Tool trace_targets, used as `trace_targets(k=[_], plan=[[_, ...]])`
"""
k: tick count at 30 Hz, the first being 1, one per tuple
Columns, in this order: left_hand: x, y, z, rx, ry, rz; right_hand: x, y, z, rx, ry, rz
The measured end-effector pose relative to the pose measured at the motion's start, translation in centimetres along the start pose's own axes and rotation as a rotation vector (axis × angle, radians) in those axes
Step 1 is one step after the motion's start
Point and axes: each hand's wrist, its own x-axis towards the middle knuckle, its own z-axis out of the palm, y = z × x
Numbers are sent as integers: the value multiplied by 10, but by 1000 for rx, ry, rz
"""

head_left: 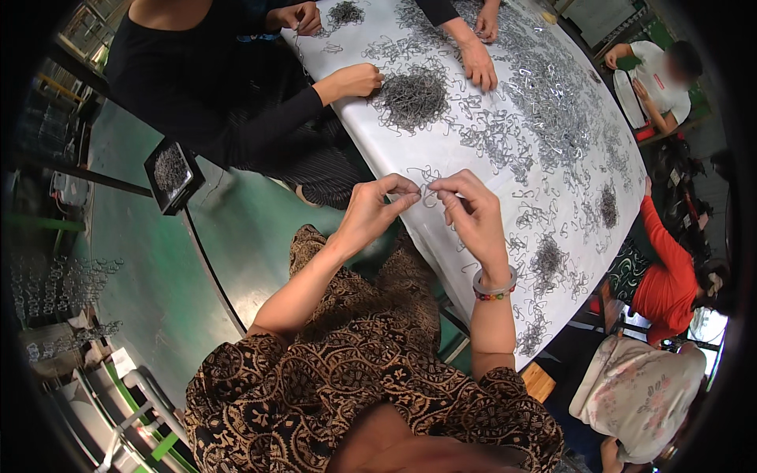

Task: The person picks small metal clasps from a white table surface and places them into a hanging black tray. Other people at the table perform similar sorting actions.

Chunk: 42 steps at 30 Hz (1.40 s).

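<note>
My left hand and my right hand meet at the table's near edge, thumbs and forefingers pinched. Between their fingertips is a small bent wire hook, gripped from both sides; its exact shape is partly hidden by my fingers. A few loose wire hooks lie on the white tabletop just beyond my hands. Farther off, a dark, dense pile of hooks sits near the left edge, and a wide spread of shiny hooks covers the middle.
A co-worker in black works at the left, and another person's hands reach in from the far side. People sit along the right, one in red. A black tray of metal pieces stands left of the table. Smaller hook piles lie right.
</note>
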Motion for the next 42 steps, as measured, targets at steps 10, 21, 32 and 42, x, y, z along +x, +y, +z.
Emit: trace_targets(k=[10, 21, 32, 42], plan=[[-3, 19, 0, 81, -232, 30, -14, -23, 0, -179, 171, -182], [141, -27, 61, 198, -153, 66, -41, -39, -47, -56, 379, -173], [220, -67, 127, 922, -241, 132, -59, -37, -64, 22, 377, -28], [189, -68, 42, 698, -251, -39, -62, -41, -35, 3, 409, -37]])
